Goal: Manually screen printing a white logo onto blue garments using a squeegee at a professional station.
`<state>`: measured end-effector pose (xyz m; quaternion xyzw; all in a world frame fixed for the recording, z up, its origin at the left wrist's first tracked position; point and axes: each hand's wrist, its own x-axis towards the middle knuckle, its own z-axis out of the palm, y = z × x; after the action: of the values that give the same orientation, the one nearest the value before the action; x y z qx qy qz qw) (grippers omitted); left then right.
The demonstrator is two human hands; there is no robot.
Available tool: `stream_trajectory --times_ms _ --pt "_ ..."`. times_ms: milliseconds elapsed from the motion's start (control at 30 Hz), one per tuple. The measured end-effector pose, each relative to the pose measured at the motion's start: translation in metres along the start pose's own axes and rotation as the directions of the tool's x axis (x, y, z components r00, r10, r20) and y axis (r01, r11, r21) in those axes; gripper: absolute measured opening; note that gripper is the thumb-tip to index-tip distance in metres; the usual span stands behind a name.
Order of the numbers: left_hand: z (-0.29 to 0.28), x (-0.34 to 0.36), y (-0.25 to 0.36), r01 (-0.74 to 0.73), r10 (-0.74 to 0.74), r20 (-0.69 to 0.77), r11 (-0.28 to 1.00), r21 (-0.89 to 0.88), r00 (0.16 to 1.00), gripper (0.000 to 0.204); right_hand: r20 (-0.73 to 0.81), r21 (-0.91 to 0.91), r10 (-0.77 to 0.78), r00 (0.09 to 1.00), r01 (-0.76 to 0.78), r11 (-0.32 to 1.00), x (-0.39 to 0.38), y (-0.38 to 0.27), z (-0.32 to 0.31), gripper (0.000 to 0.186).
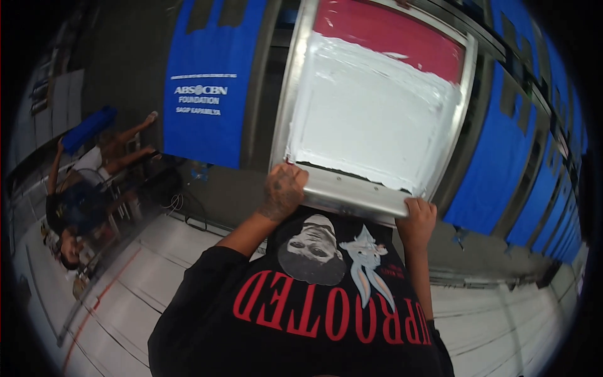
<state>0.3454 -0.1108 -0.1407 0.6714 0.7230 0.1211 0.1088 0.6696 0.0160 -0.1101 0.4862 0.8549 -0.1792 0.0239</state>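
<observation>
A screen-printing frame with metal sides lies before me, its mesh dark pink at the far end. Thick white ink covers most of the mesh, with smeared ridges along its edges. Across the frame's near end lies a wide metal squeegee, close to the front of my black shirt. My left hand is closed round its left end, and my right hand grips its right end. The squeegee's blade edge and the cloth under the frame are hidden.
Blue fabric pieces lie along the long dark table: one with white print on the left, several more on the right. A metal rail runs along the right. At far left another person holds a blue piece. Cables hang nearby.
</observation>
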Motion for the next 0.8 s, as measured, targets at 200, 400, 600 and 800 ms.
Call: stream_trajectory --times_ms 200,400,600,800 --pt "-0.004 -0.001 0.010 0.008 -0.006 -0.080 1.000 0.027 0.997 0.005 -0.142 -0.029 -0.042 0.989 0.038 0.999 -0.012 0.009 0.025 0.022" --pt "0.014 0.073 -0.020 -0.088 0.087 -0.256 0.996 0.009 0.963 0.006 -0.243 -0.146 -0.068 0.968 0.033 0.989 0.056 0.024 0.022 0.030" --pt "0.023 0.236 -0.096 -0.277 0.227 -0.331 0.954 -0.114 0.916 0.025 -0.171 -0.233 -0.019 0.985 -0.022 0.972 0.214 0.030 -0.049 0.029" --pt "0.005 0.121 -0.072 -0.290 0.299 -0.187 0.954 0.072 0.936 0.049 -0.248 -0.210 -0.102 0.963 0.050 0.977 0.115 0.005 -0.051 0.015"
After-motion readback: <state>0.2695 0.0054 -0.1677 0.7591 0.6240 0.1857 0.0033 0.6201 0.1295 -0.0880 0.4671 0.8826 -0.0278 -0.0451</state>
